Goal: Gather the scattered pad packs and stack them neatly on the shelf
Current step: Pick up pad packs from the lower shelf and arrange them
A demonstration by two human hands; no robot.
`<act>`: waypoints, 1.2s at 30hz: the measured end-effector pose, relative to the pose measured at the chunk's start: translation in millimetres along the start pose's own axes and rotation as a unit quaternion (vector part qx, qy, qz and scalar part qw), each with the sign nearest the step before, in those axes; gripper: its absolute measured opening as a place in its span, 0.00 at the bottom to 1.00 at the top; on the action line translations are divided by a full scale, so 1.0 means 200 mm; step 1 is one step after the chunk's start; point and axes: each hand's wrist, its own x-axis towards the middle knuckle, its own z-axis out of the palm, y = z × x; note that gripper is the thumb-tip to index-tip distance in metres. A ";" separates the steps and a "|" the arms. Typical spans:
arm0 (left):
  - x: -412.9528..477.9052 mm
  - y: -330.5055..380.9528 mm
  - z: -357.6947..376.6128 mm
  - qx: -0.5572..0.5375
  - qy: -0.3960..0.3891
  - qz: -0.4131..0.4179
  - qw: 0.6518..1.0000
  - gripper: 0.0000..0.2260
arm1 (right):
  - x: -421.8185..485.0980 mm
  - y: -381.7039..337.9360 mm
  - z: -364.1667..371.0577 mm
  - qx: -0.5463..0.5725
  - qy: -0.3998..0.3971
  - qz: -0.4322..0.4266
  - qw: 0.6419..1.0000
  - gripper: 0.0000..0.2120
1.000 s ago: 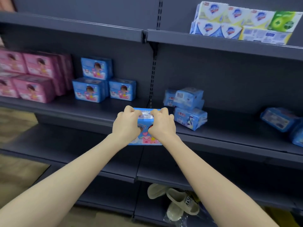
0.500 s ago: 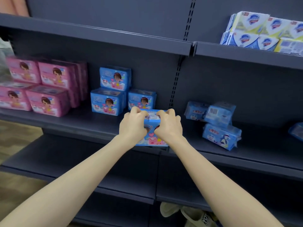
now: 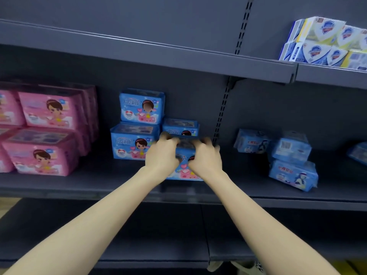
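Observation:
Both hands hold one blue pad pack [image 3: 183, 167] over the middle shelf [image 3: 119, 183]. My left hand [image 3: 161, 153] grips its left side and my right hand [image 3: 205, 155] grips its right side, fingers curled over the top. Just behind it stands another blue pack [image 3: 180, 128]. To the left are two stacked blue packs [image 3: 132, 142], the upper pack [image 3: 141, 106] upright. Three loose light-blue packs lie to the right: one leaning at the back [image 3: 251, 140], and one [image 3: 291, 146] stacked on another [image 3: 293, 175].
Pink pad packs [image 3: 45, 130] are stacked at the shelf's far left. Soap boxes [image 3: 325, 42] sit on the upper shelf at the right. Another blue pack [image 3: 358, 153] shows at the right edge. A lower shelf [image 3: 139, 235] runs below my arms.
My hands have carried the blue pack leftwards and deeper onto the shelf, up to the stacked blue packs. The view has shifted left and closer.

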 end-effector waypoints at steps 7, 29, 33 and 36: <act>0.13 -0.03 0.04 0.018 -0.010 0.021 1.000 0.20 | 0.10 0.02 0.04 -0.025 0.006 -0.002 1.000 0.29; 0.70 0.04 -0.06 0.035 0.084 0.100 0.991 0.24 | 0.65 0.07 -0.13 -0.057 0.150 -0.063 0.985 0.24; 0.82 -0.01 -0.05 0.032 0.088 0.108 0.990 0.25 | 0.75 0.05 -0.12 -0.054 0.148 -0.066 0.985 0.24; 0.89 -0.03 -0.05 0.029 0.091 0.113 0.989 0.24 | 0.82 0.03 -0.10 -0.059 0.149 -0.074 0.984 0.25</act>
